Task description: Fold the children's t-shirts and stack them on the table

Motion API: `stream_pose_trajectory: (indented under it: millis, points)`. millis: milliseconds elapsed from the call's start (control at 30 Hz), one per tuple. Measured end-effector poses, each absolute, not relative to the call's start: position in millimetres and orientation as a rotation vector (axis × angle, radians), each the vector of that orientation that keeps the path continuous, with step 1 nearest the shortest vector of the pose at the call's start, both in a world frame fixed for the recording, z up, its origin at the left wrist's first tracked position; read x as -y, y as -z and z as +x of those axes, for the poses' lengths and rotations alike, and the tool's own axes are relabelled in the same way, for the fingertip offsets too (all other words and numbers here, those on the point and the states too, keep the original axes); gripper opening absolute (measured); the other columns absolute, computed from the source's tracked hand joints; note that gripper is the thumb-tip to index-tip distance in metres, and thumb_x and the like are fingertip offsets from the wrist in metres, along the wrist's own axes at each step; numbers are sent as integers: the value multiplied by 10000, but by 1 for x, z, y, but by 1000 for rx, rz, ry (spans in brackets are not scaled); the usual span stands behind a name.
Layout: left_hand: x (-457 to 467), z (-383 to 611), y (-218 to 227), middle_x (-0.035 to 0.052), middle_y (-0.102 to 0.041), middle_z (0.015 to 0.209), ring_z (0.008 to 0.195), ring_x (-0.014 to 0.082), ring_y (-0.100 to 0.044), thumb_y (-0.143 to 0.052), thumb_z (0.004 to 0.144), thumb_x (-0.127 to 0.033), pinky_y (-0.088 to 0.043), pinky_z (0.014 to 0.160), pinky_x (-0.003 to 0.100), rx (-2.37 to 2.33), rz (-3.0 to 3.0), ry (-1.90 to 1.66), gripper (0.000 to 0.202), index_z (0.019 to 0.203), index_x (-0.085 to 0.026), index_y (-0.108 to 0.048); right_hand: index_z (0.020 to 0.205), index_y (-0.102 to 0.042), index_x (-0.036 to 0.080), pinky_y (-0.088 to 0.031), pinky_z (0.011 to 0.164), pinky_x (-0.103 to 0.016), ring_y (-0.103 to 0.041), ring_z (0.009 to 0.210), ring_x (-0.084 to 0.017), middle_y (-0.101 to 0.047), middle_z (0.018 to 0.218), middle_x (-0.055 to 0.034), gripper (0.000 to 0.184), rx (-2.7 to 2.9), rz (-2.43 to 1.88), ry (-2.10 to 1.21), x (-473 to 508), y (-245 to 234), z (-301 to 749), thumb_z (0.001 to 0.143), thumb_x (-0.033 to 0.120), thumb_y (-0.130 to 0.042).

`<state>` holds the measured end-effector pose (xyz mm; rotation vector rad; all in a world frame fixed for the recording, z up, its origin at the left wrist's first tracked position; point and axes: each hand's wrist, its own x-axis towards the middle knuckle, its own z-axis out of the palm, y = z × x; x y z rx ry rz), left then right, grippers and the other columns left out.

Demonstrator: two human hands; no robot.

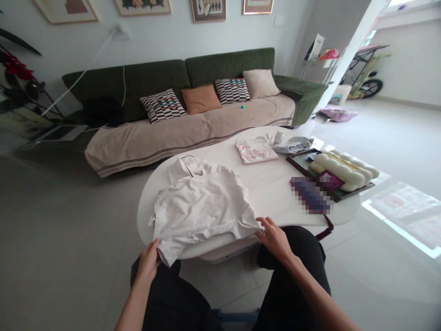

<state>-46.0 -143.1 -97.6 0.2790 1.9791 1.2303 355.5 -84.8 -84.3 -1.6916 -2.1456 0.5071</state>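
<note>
A white shirt (203, 202) lies spread and wrinkled on the white table (272, 202), its dark-trimmed part toward the far left. One near corner of the shirt droops over the table's front edge, and my left hand (149, 259) pinches it there. At the near right corner, my right hand (274, 235) is closed on the cloth between thumb and fingers. A folded white garment with pink print (257, 151) rests farther back on the table.
On the table's right stand a dark tray (296, 162) with a bumpy cream-coloured object (344, 168), a blurred-out dark item (310, 195) and a crumpled plastic package (294, 145). A green sofa (227, 64) with cushions is behind. My knees are under the front edge.
</note>
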Motion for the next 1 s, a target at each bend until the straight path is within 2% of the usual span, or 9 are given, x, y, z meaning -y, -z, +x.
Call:
stream_pose_trajectory:
  millis: [167,333,467,533,633,700,767,867,1000]
  points:
    - [162,-24,91,55,-629,873,694,149,-613,-642,642,-203,-505,609,294,-1895,307,-1137,267,898,-175,-569,1137,-472,184,-414,725,-283,-528,898,-211,-519,991,-90,437,2081,-1739,-463,82,108,352,704,237,-498]
    - [180,-5,95,17,-609,782,623,126,-596,-678,645,-219,-518,564,293,-1964,323,-1153,337,910,-193,-473,1109,-483,141,-401,665,-282,-516,659,-166,-521,675,-4,425,1829,-1805,-813,69,116,352,694,227,-469]
    - [189,8,107,-9,-596,699,605,124,-614,-698,638,-173,-532,597,299,-1842,256,-1365,358,853,-187,-412,919,-571,154,-423,682,-292,-542,712,-170,-559,731,-27,306,1577,-1736,-1069,50,104,349,684,337,-503]
    - [190,11,112,-27,-584,665,591,109,-614,-698,630,-138,-531,619,272,-1795,201,-1508,335,797,-179,-411,1034,-522,174,-450,649,-284,-564,702,-157,-580,781,-28,386,1420,-1653,-1238,45,95,342,723,396,-465]
    - [192,11,116,-28,-578,642,576,85,-599,-695,629,-131,-518,625,219,-1757,150,-1570,244,732,-154,-474,1257,-314,263,-483,611,-288,-579,648,-132,-594,818,-5,560,1037,-1437,-1557,43,85,332,748,442,-464]
    - [195,9,114,-5,-603,685,603,83,-600,-687,630,-121,-511,631,202,-1712,141,-1536,177,727,-140,-540,1286,-265,322,-495,602,-300,-574,612,-120,-600,824,10,614,890,-1315,-1691,44,81,330,735,441,-508]
    - [197,7,105,24,-636,782,679,97,-613,-691,616,-118,-506,657,197,-1664,171,-1498,175,761,-138,-595,1231,-373,309,-494,604,-291,-567,608,-114,-607,808,11,565,883,-1266,-1731,41,76,331,708,413,-561]
    - [194,1,78,54,-654,921,821,138,-619,-724,571,-166,-494,726,207,-1630,342,-1407,287,843,-140,-638,1012,-569,203,-479,640,-255,-581,705,-131,-632,831,-30,412,982,-1214,-1725,28,60,338,640,363,-645]
    - [170,-16,20,50,-673,906,870,174,-613,-745,528,-262,-473,774,241,-1676,789,-1156,544,1042,-151,-605,900,-629,157,-472,645,-236,-590,764,-147,-646,885,-69,350,1172,-1102,-1703,-14,7,340,636,385,-661]
